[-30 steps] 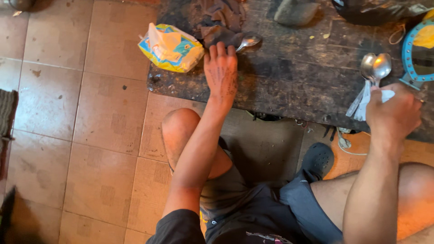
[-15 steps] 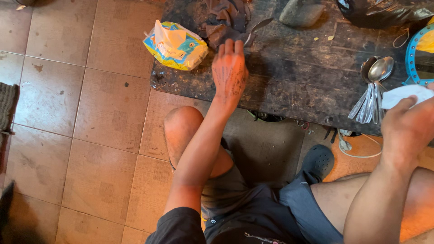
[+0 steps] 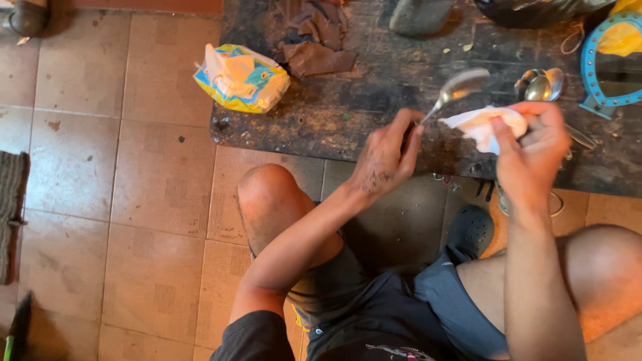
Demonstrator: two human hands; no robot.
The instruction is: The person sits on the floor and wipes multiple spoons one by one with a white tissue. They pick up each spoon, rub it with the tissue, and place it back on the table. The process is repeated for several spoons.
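A metal spoon point(image 3: 455, 89) hangs over the middle of the dark, scuffed surface point(image 3: 374, 100), bowl up and tilted toward 1 o'clock, its handle pinched in the closed grip of the left hand point(image 3: 388, 157). Just at 3 o'clock of the spoon, the right hand point(image 3: 528, 157) has its grip closed around a crumpled white tissue point(image 3: 485, 124), which sits close to the spoon's handle; whether the two touch cannot be told. Behind the right hand, toward 12 o'clock, a cluster of other spoons point(image 3: 538, 85) lies on the surface, partly hidden by the fingers. At 2 o'clock stands a blue-framed mirror point(image 3: 608, 63). Well apart toward 10 o'clock, a yellow and blue tissue pack point(image 3: 241, 77) rests at the surface's corner, with crumpled brown cloth point(image 3: 314, 40) just to its right. A grey stone point(image 3: 418, 15) lies at 12 o'clock. Brown floor tiles point(image 3: 120, 167) spread out at 9 o'clock, beside the person's bare knees.
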